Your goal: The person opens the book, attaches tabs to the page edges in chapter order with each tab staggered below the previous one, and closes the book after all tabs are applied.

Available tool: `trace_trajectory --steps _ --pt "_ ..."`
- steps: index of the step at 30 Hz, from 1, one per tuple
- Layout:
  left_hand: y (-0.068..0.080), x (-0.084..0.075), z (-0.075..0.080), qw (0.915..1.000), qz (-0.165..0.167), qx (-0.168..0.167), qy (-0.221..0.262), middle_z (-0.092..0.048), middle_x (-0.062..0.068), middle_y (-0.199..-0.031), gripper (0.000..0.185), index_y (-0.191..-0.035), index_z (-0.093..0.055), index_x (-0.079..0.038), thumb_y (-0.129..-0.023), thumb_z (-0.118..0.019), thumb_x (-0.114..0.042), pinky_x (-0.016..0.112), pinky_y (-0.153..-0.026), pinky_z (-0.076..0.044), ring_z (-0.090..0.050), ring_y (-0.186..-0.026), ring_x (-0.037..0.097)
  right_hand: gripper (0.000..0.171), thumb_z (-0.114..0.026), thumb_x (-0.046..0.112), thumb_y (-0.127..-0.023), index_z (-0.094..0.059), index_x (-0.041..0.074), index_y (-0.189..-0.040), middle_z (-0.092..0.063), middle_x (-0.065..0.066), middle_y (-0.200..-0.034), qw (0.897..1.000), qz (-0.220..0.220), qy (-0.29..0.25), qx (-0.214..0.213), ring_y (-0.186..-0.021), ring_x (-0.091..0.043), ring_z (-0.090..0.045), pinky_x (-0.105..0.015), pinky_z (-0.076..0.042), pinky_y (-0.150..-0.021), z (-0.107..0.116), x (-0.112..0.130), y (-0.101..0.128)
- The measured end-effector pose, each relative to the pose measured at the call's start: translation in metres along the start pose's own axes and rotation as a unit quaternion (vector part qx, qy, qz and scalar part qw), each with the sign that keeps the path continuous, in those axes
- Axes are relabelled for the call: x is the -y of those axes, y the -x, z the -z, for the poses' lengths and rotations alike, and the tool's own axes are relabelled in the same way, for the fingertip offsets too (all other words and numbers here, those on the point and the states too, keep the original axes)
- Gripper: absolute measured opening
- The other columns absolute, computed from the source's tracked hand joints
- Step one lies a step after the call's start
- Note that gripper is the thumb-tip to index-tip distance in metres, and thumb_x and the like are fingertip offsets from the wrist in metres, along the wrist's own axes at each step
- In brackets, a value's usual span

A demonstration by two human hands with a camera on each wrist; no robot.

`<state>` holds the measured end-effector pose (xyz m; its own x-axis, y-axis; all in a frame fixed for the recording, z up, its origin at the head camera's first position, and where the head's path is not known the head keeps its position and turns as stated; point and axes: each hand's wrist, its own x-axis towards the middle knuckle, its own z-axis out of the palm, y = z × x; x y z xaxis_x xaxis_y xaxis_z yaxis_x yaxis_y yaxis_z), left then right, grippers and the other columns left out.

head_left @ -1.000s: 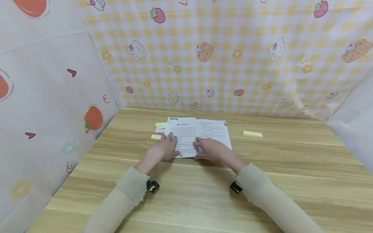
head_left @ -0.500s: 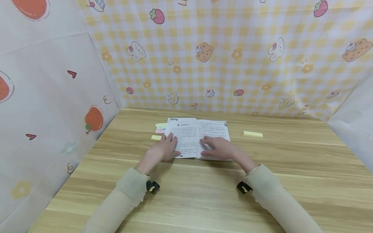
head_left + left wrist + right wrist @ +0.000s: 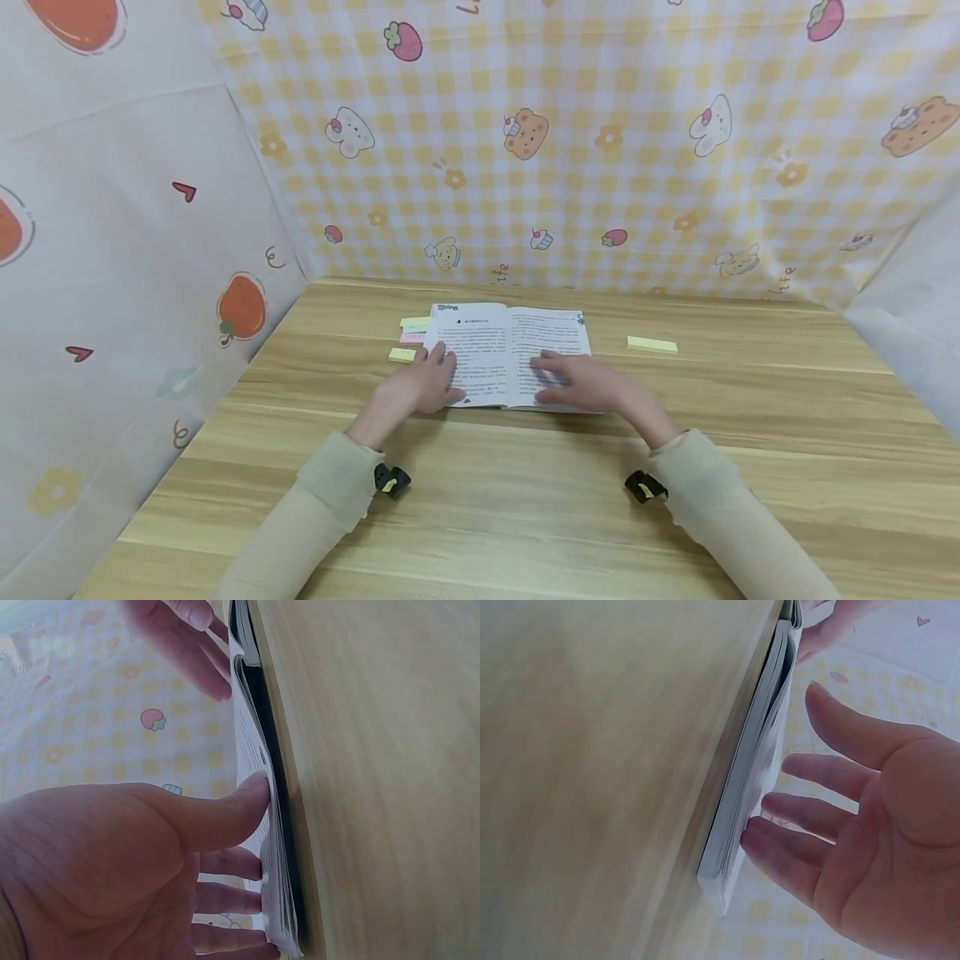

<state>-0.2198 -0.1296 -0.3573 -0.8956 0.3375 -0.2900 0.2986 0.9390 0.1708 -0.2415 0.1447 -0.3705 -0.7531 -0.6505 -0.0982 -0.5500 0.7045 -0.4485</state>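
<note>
An open book (image 3: 480, 342) with printed white pages lies on the wooden table. My left hand (image 3: 426, 382) rests on the lower part of its left page. In the left wrist view the thumb and fingertips of the left hand (image 3: 112, 862) press on the page near the book's edge. Over the lower right page is my right hand (image 3: 581, 382), fingers spread. The right wrist view shows the right hand (image 3: 885, 825) with its lower fingertips at the page surface and its thumb lifted off. The right side of the book (image 3: 742, 795) is the thicker one.
Yellow, green and pink sticky tabs (image 3: 414, 323) stick out from the book's left edge. A small yellow sticky-note pad (image 3: 402, 354) lies just left of the book, another yellow pad (image 3: 652, 344) to its right. A checked curtain (image 3: 570, 192) hangs behind the table (image 3: 495, 500).
My right hand has slid rightward from near the book's centre fold across the right page, its fingers less bunched now. The left hand has stayed on the left page.
</note>
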Motion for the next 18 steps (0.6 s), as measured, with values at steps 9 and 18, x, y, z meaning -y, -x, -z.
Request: trace_trajectory --steps 9,18 --pt "-0.001 0.0 0.0 0.9999 0.005 0.003 0.009 -0.015 0.029 -0.162 0.072 -0.154 -0.029 0.008 -0.103 -0.057 -0.035 0.061 -0.115 -0.026 -0.016 -0.146 0.052 0.063 -0.066 0.03 -0.098 -0.045 0.0 -0.15 -0.032 -0.028 -0.157 1.0 -0.025 -0.013 -0.002 -0.142 -0.046 -0.035 -0.057 -0.03 -0.114 0.004 -0.009 0.008" --pt "-0.001 0.001 0.0 0.9999 0.005 0.001 0.009 -0.014 0.03 -0.162 0.072 -0.154 -0.029 0.008 -0.103 -0.057 -0.035 0.061 -0.115 -0.025 -0.016 -0.146 0.053 0.064 -0.07 0.027 -0.096 -0.046 0.0 -0.149 -0.033 -0.03 -0.156 0.999 -0.045 0.019 -0.005 -0.138 -0.05 -0.039 -0.06 -0.033 -0.111 0.009 -0.017 0.017"
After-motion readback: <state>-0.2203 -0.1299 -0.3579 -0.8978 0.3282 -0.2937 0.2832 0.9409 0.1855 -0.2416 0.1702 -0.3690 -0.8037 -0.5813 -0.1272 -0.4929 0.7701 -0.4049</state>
